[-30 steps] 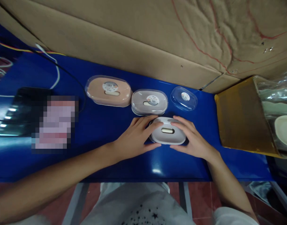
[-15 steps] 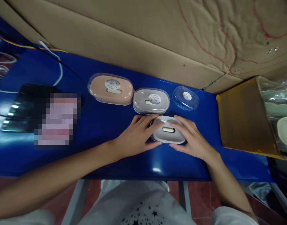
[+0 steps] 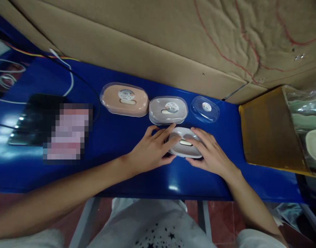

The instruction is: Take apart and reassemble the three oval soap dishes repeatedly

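Observation:
A grey oval soap dish without a cover sits on the blue table in front of me, a pale slot in its middle. My left hand grips its left end, with the index finger reaching onto the inner tray. From the other side my right hand holds the right end, thumb at the near rim and a fingertip by the slot. Just beyond stands another grey soap dish under a clear cover with a round sticker. To its left is a peach soap dish, also covered. A loose clear lid lies at the right.
On the right, an open cardboard box holds plastic-wrapped pieces. A dark flat device and a blurred-out pinkish rectangle lie on the left, with cables nearby. Cardboard sheeting walls the table's back.
Both hands keep their hold on the grey dish, whose inner tray now looks more sunken under the fingertips. The whole view has shifted slightly.

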A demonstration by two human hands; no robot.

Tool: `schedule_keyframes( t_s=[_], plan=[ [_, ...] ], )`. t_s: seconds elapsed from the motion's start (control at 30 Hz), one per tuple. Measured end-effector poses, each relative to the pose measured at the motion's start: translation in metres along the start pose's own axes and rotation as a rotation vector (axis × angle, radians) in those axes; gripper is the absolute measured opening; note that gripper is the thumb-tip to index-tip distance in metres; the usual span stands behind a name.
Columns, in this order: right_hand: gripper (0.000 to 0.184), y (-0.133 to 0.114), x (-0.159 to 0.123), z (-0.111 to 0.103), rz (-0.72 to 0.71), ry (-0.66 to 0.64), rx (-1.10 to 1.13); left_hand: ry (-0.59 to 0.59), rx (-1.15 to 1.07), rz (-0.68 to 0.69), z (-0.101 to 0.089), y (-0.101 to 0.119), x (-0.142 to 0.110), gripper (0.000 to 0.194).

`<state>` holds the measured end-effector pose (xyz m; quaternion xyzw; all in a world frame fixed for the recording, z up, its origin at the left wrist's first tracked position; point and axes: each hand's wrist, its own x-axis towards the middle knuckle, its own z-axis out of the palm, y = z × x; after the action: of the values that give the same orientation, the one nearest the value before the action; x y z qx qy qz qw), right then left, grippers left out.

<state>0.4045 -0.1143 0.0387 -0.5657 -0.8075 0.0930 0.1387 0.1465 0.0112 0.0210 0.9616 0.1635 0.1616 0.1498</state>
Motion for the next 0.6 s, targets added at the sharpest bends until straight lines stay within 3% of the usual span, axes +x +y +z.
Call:
schedule_keyframes(
  t_s=[0.23, 0.43, 0.5, 0.6],
  plan=[
    [0.061, -0.003, 0.003, 0.007, 0.009, 0.028, -0.042, 0.001, 0.047, -0.024, 0.001, 0.002, 0.0, 0.042],
    [0.09, 0.007, 0.0, 0.002, 0.028, -0.058, 0.083, -0.024, 0.058, -0.001, -0.001, 0.001, 0.0, 0.053],
    [0.086, 0.021, -0.003, 0.0, 0.054, -0.004, 0.145, -0.011, 0.036, -0.003, -0.002, 0.002, 0.0, 0.053],
    [0.069, 0.048, -0.007, -0.001, 0.231, 0.149, 0.042, 0.003, 0.019, -0.018, -0.003, 0.002, 0.0, 0.046]
  ],
)
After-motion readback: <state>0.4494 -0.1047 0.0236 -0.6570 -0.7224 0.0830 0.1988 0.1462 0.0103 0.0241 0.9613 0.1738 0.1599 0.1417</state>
